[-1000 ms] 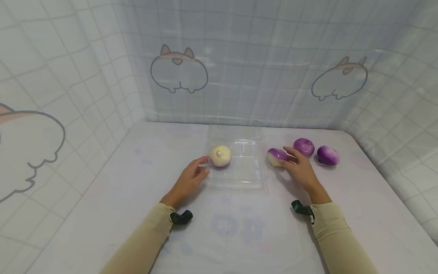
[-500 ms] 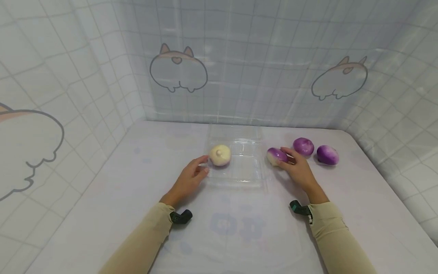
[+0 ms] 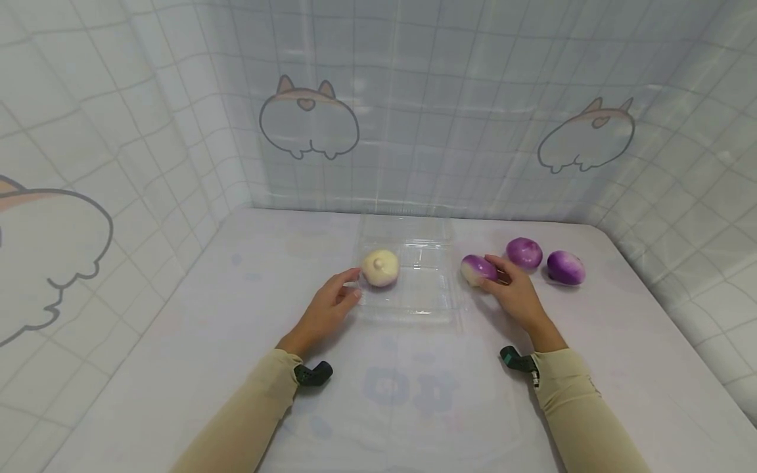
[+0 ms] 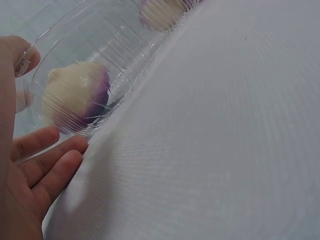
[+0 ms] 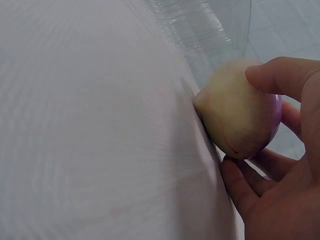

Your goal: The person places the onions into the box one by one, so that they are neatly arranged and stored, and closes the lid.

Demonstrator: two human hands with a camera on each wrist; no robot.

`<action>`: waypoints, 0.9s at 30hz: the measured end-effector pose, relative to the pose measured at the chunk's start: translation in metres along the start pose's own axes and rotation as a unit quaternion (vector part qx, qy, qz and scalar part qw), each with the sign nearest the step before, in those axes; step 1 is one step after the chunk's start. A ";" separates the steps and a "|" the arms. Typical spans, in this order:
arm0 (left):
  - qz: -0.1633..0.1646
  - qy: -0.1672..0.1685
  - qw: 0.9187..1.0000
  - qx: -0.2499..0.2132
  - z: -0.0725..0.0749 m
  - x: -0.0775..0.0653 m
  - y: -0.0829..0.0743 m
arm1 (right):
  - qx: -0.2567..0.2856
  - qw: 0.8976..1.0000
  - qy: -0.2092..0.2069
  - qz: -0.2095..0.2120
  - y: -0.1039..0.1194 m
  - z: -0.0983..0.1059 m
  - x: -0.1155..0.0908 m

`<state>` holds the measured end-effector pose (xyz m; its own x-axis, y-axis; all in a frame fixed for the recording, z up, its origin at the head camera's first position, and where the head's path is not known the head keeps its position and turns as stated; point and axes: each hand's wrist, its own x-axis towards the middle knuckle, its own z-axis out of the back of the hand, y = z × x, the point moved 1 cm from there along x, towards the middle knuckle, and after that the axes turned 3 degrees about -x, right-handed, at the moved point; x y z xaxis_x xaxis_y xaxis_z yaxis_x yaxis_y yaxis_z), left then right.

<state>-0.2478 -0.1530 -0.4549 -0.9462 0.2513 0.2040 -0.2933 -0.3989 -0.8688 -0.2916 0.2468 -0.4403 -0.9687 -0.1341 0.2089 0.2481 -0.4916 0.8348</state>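
A hinged clear plastic container (image 3: 428,289) stands opened out on the table, with one purple-and-white turnip (image 3: 380,268) in its left side, pale nub up. At the container's left edge, my left hand (image 3: 325,309) holds the rim between thumb and index finger. In the left wrist view the other fingers (image 4: 50,160) are spread beside the wall. To the right of the container, my right hand (image 3: 517,292) grips a second turnip (image 3: 478,270), thumb on its pale side and fingers around the purple part. This turnip (image 5: 235,110) sits at the table surface, tilted.
Two more purple turnips lie at the right: one (image 3: 524,253) just behind my right hand, another (image 3: 566,268) farther right. A white cloth covers the table (image 3: 266,249). Tile-patterned curtains (image 3: 414,131) with cartoon drawings enclose the back and sides.
My right hand has shifted slightly left and closed more around its turnip. The left hand, the container and the other turnips have stayed in place.
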 end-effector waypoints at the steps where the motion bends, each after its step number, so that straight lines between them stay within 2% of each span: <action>1: -0.001 0.001 1.000 0.000 0.000 0.000 0.000 | 0.000 1.000 -0.002 0.001 0.000 0.000 0.000; 3: 0.000 0.001 1.000 0.000 0.001 0.000 0.000 | -0.001 1.000 -0.003 -0.001 0.006 0.001 -0.002; 9: -0.010 0.003 1.000 -0.020 0.000 0.001 -0.001 | -0.006 1.000 -0.024 -0.003 0.002 0.003 -0.001; 10: -0.011 0.003 1.000 -0.021 0.000 0.001 -0.001 | -0.006 1.000 -0.030 -0.004 -0.005 0.003 0.001; 17: 0.001 0.003 1.000 -0.003 0.001 0.001 -0.003 | -0.005 0.998 -0.035 -0.043 -0.005 0.005 0.001; 22: 0.008 0.006 1.000 -0.003 0.001 0.000 -0.004 | 0.056 0.996 -0.036 -0.067 -0.004 0.009 -0.001; 27: 0.008 0.005 1.000 -0.005 0.001 0.000 -0.004 | 0.137 0.986 -0.034 -0.091 -0.002 0.012 -0.002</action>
<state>-0.2471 -0.1520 -0.4512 -0.9496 0.2532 0.1850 -0.2759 -0.3944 -0.8765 -0.2905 0.2580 -0.4364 -0.9977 -0.0020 0.0684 0.0668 -0.2510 0.9657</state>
